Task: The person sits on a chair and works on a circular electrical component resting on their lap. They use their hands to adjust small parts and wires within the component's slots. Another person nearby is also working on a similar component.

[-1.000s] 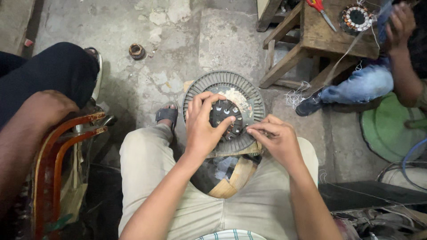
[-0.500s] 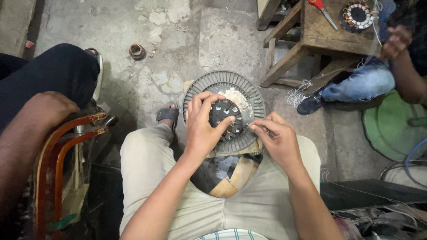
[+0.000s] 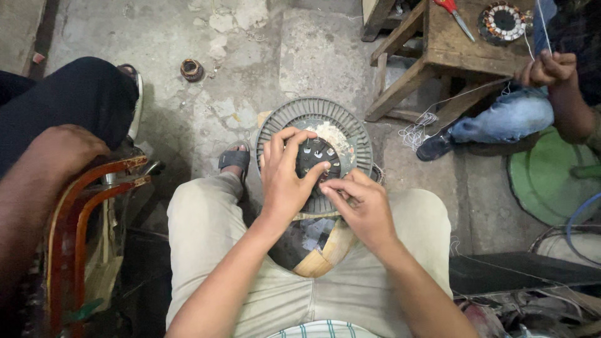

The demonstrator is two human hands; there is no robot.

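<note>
cracked, stained concrete floor (image 3: 188, 125) fills the background under a seated person's knees. a round grey ribbed fan-motor housing (image 3: 313, 147) rests upright against the lap, between the two khaki trouser legs (image 3: 206, 250), its dark hub with pale winding slots facing up. the left hand (image 3: 285, 181) is spread over the hub, fingers curled on its top edge and thumb hooked across the front, so the grip is closed on the housing. the right hand (image 3: 360, 206) touches the hub's lower right edge with thumb and forefinger pinched together; what they pinch is too small to tell. just below lies a curved wooden piece (image 3: 325, 253). further out: a red-framed chair (image 3: 81, 213) at left, and a wooden stool (image 3: 451, 50) with a wound stator (image 3: 503, 22) and another person's hand (image 3: 548, 69) at upper right.
</note>
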